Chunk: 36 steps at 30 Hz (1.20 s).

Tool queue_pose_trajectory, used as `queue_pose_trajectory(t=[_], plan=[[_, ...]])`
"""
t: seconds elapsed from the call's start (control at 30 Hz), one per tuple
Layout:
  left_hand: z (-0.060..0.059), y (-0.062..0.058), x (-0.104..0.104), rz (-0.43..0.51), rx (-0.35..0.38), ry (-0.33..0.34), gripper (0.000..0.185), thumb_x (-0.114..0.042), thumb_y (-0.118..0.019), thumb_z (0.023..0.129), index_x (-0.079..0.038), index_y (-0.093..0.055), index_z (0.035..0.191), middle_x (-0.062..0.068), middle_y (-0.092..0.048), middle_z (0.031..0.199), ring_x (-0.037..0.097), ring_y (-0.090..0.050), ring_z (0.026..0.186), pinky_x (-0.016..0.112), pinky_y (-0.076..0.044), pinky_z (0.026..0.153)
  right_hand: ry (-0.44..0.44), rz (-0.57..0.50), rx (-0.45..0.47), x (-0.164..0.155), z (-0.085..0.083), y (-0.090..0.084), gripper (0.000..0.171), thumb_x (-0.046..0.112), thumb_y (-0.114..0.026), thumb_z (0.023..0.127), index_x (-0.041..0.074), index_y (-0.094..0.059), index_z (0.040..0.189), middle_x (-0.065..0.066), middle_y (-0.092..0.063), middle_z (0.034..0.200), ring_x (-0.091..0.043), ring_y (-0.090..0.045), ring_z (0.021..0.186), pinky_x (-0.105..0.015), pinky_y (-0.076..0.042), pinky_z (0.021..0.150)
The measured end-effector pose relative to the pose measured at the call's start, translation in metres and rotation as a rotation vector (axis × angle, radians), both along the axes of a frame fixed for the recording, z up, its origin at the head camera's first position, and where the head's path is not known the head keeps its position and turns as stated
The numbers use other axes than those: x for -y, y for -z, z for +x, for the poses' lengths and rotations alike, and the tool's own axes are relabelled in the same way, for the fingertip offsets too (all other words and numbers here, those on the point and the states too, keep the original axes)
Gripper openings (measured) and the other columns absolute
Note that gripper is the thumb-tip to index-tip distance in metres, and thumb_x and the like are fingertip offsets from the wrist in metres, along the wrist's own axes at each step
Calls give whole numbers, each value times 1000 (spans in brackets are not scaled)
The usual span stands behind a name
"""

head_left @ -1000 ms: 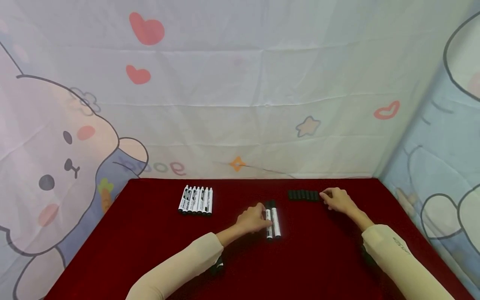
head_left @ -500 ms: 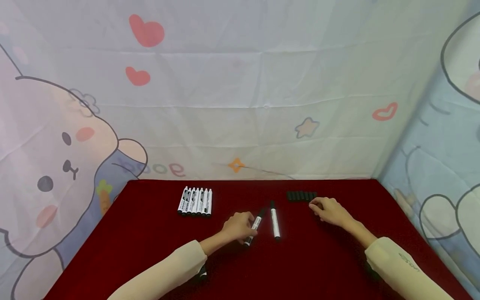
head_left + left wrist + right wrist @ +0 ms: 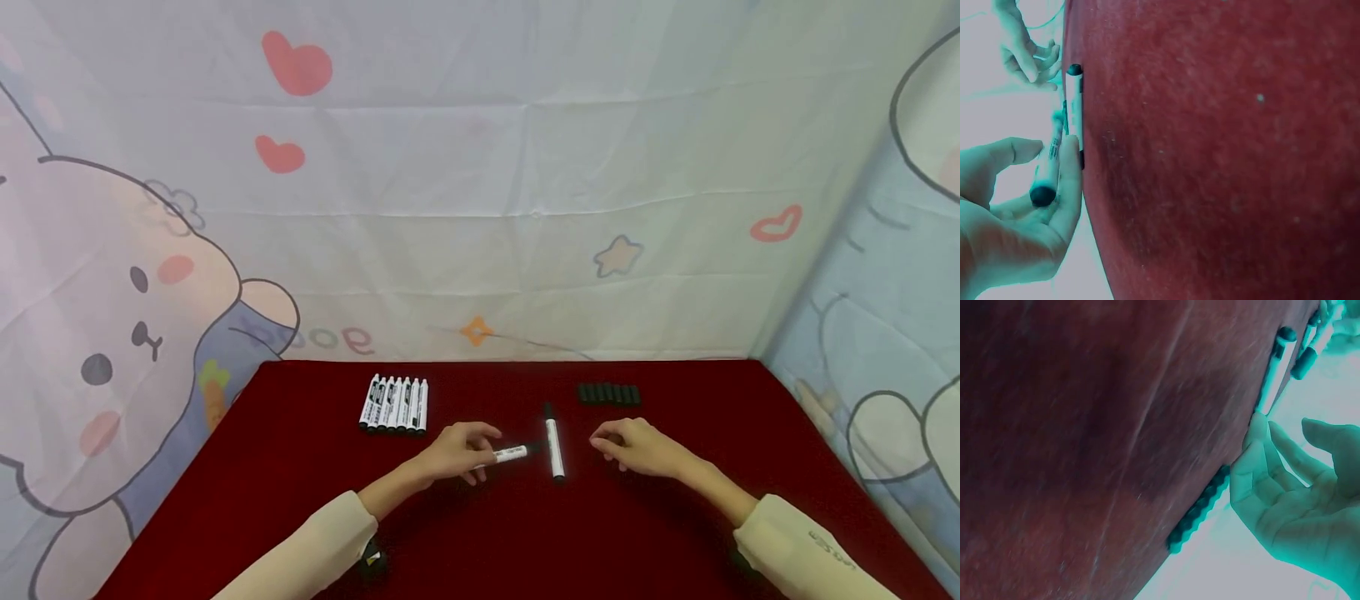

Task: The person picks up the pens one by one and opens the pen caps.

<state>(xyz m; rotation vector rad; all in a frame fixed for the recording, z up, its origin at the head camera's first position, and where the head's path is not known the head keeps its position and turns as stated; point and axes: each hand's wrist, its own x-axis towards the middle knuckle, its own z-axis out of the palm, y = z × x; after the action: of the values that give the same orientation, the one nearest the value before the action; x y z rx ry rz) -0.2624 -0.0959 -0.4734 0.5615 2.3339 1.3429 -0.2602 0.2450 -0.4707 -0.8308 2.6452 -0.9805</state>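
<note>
My left hand grips a white marker with a black cap, held sideways just above the red table; the left wrist view shows its fingers curled round the marker. A second capped marker lies lengthwise on the cloth between my hands, also seen as the marker in the left wrist view. My right hand hovers beside it, fingers loosely bent and holding nothing; the right wrist view shows the hand open near that marker.
A tidy row of several white markers lies at the back left. A row of several loose black caps lies at the back right, also visible as the caps in the right wrist view. Printed fabric walls enclose the table.
My left hand lifted one marker from the pair, drew it left and turned it sideways. My right hand left the black caps and moved left toward the lying marker.
</note>
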Motion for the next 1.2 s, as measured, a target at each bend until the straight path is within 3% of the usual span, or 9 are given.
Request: queue_pose_trajectory(t=[0.13, 0.33, 0.57, 0.7, 0.9, 1.03, 1.2], plan=[[2, -5, 1, 71, -17, 66, 41, -9, -63, 100, 4, -57, 138, 24, -70, 108, 19, -71, 73, 32, -63, 64, -20, -34, 39, 9, 3, -1, 35, 23, -51, 109, -5, -68, 121, -9, -72, 90, -8, -61, 63, -21, -50, 54], [5, -11, -3, 111, -32, 166, 40, -11, -63, 101, 0, -56, 139, 20, -67, 111, 15, -70, 76, 31, -62, 65, -74, -87, 134, 27, 6, -4, 39, 28, -44, 111, 0, -68, 121, -11, -73, 94, -11, -65, 67, -26, -55, 55], [8, -11, -6, 88, -57, 193, 40, -10, -64, 100, -1, -56, 139, 16, -67, 110, 13, -68, 76, 27, -61, 64, -158, -168, 292, 42, 11, -4, 44, 29, -37, 113, -3, -66, 122, -17, -73, 101, -15, -69, 76, -27, -57, 62], [9, -8, -6, 73, -91, 201, 40, -10, -64, 100, 0, -56, 139, 15, -68, 109, 15, -68, 77, 25, -60, 63, -173, -161, 327, 48, 14, -4, 43, 31, -39, 113, -1, -67, 114, -13, -72, 99, -14, -67, 77, -25, -56, 64], [11, -3, -5, 82, -164, 255, 40, -8, -64, 100, 1, -55, 138, 18, -67, 109, 13, -67, 76, 24, -60, 61, -201, -138, 369, 56, 19, -4, 39, 32, -42, 112, 1, -64, 123, -8, -70, 90, -13, -66, 71, -23, -55, 61], [12, -3, -5, 91, -194, 282, 39, -8, -65, 100, 1, -57, 137, 18, -67, 108, 4, -63, 74, 22, -59, 61, -219, -124, 385, 60, 23, -9, 38, 30, -44, 111, 0, -63, 125, -3, -62, 79, -10, -59, 64, -21, -50, 57], [14, -5, -5, 70, -272, 289, 34, -5, -65, 98, 3, -60, 131, 17, -68, 108, 4, -63, 79, 18, -56, 66, -250, -108, 421, 60, 25, -9, 38, 25, -41, 112, -5, -61, 125, 4, -47, 69, -5, -42, 56, -16, -39, 54]])
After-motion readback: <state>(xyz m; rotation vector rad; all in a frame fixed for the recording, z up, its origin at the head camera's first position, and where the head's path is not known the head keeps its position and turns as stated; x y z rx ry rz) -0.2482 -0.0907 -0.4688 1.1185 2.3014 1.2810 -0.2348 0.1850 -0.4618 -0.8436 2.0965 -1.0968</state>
